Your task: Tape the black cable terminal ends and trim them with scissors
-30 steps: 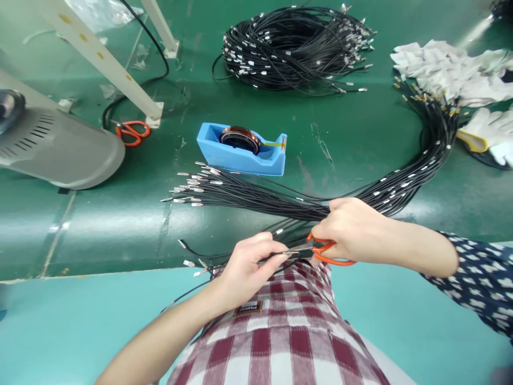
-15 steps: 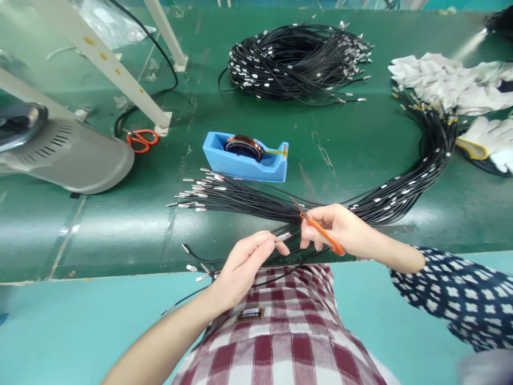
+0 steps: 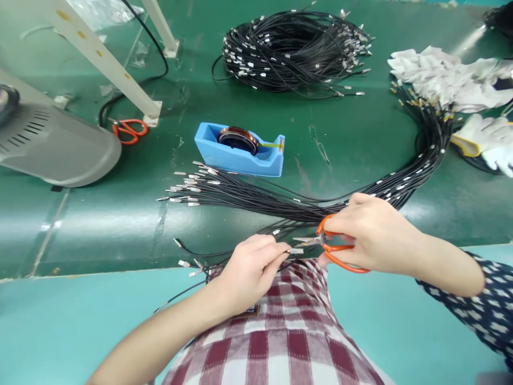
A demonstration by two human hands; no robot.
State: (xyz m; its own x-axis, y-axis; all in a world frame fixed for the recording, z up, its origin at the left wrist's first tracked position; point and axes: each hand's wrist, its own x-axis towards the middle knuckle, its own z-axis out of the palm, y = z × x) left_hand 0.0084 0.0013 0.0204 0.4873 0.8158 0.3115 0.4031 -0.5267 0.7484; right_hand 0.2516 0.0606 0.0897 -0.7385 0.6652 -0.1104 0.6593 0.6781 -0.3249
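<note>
Green tabletop (image 3: 352, 144): left hand (image 3: 252, 270) pinching one cable end (image 3: 296, 251); right hand (image 3: 374, 235), half-curled, gripping open scissors (image 3: 321, 240); one tape dispenser (image 3: 236, 158) farther.

Person wears a checked garment (image 3: 276, 342), maroon and white blocks with paler mixed blocks between. Small dark patch (image 3: 252, 310) on its front, brownish edging, partly covered, lettering too small to read. Checks run above and below patch; cloth creased up and right of it. Well right of patch: navy sleeve (image 3: 487, 302), small white flower-like motifs, loose, ends on the forearm. Left hand (image 3: 250, 270) and right hand (image 3: 371, 235) bare.
</note>
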